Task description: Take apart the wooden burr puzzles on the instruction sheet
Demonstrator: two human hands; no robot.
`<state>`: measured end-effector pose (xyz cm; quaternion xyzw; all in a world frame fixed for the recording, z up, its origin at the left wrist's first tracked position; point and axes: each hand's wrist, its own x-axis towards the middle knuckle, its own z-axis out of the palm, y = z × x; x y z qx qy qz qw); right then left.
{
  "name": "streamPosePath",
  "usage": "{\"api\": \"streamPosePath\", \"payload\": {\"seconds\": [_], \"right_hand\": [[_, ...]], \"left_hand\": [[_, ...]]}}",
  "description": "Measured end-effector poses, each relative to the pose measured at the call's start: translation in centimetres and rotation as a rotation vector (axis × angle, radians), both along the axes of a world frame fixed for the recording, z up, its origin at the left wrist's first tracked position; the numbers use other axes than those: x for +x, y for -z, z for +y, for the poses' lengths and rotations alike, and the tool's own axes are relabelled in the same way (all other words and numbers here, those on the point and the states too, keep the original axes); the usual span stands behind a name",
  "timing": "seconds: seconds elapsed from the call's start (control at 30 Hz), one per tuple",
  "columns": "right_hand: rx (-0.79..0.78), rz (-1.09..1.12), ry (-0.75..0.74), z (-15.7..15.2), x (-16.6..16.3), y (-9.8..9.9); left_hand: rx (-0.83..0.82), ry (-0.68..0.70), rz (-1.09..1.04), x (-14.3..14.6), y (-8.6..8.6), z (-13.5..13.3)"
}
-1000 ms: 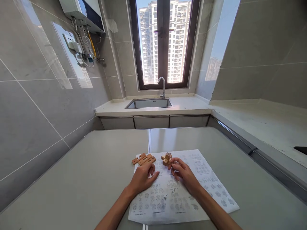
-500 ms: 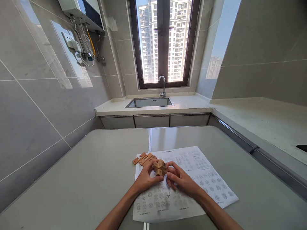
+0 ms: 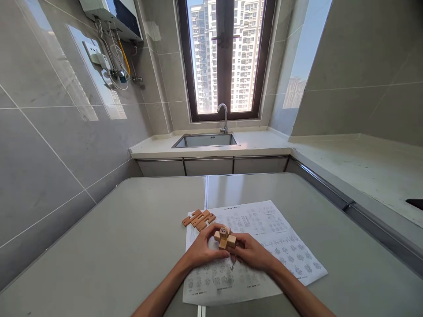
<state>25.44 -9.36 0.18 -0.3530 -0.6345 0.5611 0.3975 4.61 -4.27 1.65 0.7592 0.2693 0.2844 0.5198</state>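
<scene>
Fingers of the left hand (image 3: 202, 251) and right hand (image 3: 256, 253) grasp a wooden block cluster (image 3: 224, 237), its crossed blocks seemingly joined, over the printed sheet (image 3: 277, 246), while flat slotted pieces (image 3: 196, 223) lie beyond, unattached.

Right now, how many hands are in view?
2: left hand around the left side of the wooden block assembly, right hand at its right side. Some fingertips are hidden; no other hands show.

We count one left hand (image 3: 202, 251), one right hand (image 3: 254, 252), one wooden block cluster (image 3: 224, 238), perhaps four or five flat wooden pieces (image 3: 201, 226), crowded in our view, one printed sheet (image 3: 274, 233), one sink (image 3: 205, 141), one faucet (image 3: 225, 119), one window (image 3: 224, 66).
</scene>
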Motion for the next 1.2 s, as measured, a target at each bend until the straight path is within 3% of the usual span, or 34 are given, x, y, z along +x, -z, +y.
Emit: {"api": "streamPosePath", "payload": {"seconds": [0.2, 0.4, 0.83, 1.03, 1.2], "right_hand": [[-0.001, -0.020, 0.074, 0.1, -0.3, 0.7], [0.097, -0.111, 0.338, 0.4, -0.4, 2.0], [0.160, -0.105, 0.383, 0.1, -1.0, 2.3], [0.173, -0.160, 0.604, 0.7, -0.5, 3.3], [0.308, -0.295, 0.599, 0.5, -0.4, 3.7]], "left_hand": [[0.048, -0.042, -0.023, 0.4, -0.2, -0.6], [0.134, -0.195, 0.009, 1.4, 0.2, -1.4], [0.205, -0.262, 0.046, 1.5, 0.3, -1.6], [0.229, -0.238, 0.088, 1.3, 0.2, -1.6], [0.283, -0.240, 0.055, 1.4, 0.2, -1.3]]}}
